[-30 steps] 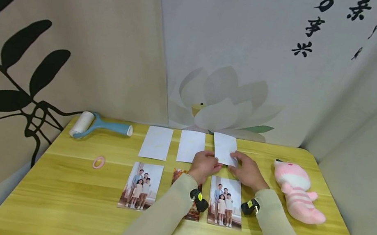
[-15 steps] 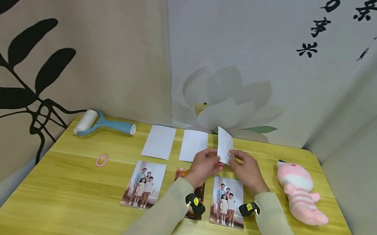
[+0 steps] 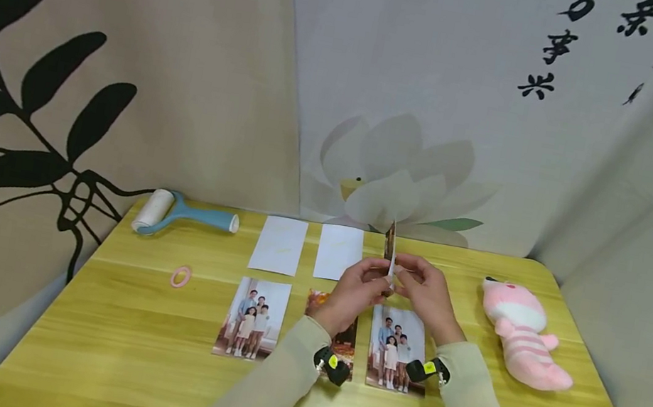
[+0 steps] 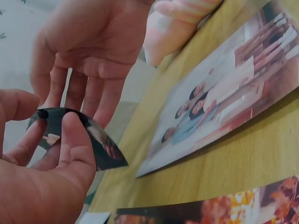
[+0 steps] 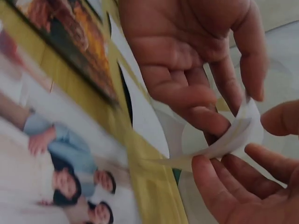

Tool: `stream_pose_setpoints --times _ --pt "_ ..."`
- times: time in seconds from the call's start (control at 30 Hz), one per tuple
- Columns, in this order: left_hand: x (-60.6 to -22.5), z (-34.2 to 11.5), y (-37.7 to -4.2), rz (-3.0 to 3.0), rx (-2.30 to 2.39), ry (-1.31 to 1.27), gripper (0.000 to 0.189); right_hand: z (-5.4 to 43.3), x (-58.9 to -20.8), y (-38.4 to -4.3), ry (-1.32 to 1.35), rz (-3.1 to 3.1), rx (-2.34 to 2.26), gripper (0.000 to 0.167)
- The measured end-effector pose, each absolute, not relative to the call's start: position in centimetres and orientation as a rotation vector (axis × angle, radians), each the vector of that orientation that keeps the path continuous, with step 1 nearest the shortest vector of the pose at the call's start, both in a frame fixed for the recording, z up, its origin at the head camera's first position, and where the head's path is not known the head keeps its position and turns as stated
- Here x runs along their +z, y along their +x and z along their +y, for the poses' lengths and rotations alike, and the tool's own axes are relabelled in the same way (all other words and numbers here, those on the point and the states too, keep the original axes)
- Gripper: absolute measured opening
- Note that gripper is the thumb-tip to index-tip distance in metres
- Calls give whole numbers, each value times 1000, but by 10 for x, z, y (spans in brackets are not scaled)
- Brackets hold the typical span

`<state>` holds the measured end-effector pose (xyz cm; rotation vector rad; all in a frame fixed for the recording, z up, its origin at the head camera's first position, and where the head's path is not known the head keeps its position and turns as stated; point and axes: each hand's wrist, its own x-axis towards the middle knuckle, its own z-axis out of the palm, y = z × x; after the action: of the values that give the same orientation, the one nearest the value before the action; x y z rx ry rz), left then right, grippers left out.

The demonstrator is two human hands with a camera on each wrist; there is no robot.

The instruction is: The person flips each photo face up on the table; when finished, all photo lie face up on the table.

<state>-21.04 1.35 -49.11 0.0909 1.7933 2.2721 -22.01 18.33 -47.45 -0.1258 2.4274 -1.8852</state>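
Between my two hands a photo print (image 3: 391,242) stands on edge above the back of the table. Its picture side is dark in the left wrist view, and its white back (image 5: 240,128) curves in the right wrist view. My left hand (image 3: 352,296) pinches it, thumb pressed on the picture side. My right hand (image 3: 431,299) holds the other side with thumb and fingertips. Below them lies a family photo (image 3: 399,352). Under my left forearm an autumn-coloured photo (image 3: 346,354) is partly hidden. Farther left rests a second family photo (image 3: 251,320).
Two white cards (image 3: 278,246) lie in a row at the table's back edge. A blue-handled lint roller (image 3: 204,216) and a pink ring (image 3: 181,276) are on the left. A pink plush toy (image 3: 521,337) lies at the right. Curtains hang behind the table (image 3: 111,369).
The print, earlier white side up at the back right, has been lifted and turned on edge, so a strip of its picture side shows. Both hands have come closer together around it.
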Motion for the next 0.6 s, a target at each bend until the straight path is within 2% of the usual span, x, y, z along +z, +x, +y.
stream_pose_setpoints --times 0.33,0.43,0.6 --pt "-477 11 -193 2163 2017 222 43 180 -465 -207 -5 2244 -2025 58" --pt "-475 13 -189 2297 1924 303 46 178 -463 -204 46 2230 -2018 56" --pt "-477 17 -183 2522 1735 328 55 177 -463 -199 61 2239 -2015 44"
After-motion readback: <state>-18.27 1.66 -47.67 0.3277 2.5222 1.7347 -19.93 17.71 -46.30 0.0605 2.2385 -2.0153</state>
